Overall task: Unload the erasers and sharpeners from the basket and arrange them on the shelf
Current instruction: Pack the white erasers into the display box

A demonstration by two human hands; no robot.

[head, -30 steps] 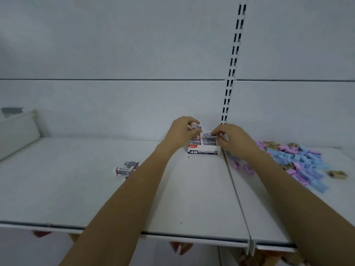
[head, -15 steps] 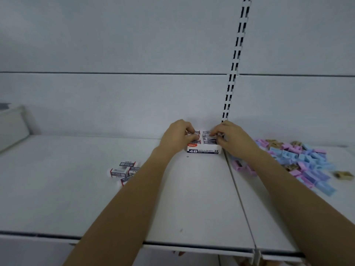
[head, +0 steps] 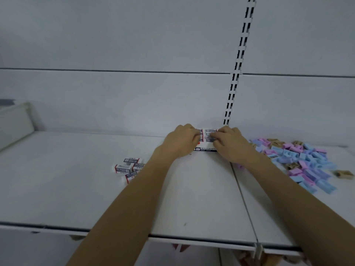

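A white eraser box (head: 205, 149) marked 4B stands at the back of the white shelf (head: 76, 189), with rows of wrapped erasers (head: 210, 131) in it. My left hand (head: 182, 141) rests on the box's left side, fingers curled onto an eraser there. My right hand (head: 230, 143) is on the right side, fingertips pinching an eraser in the box. The two hands almost touch and hide most of the box. Several loose erasers (head: 128, 168) lie to the left of my left forearm. A pile of blue, pink and tan sharpeners (head: 299, 159) lies on the right.
A slotted upright (head: 237, 70) runs up the back wall just behind the box. A seam (head: 244, 198) splits the shelf into two boards. One tan sharpener (head: 344, 173) lies apart at the far right. A raised side panel (head: 15, 121) closes the left end.
My left hand has lowered the eraser it held above the box down into the box. Both hands have drawn closer together over the erasers.
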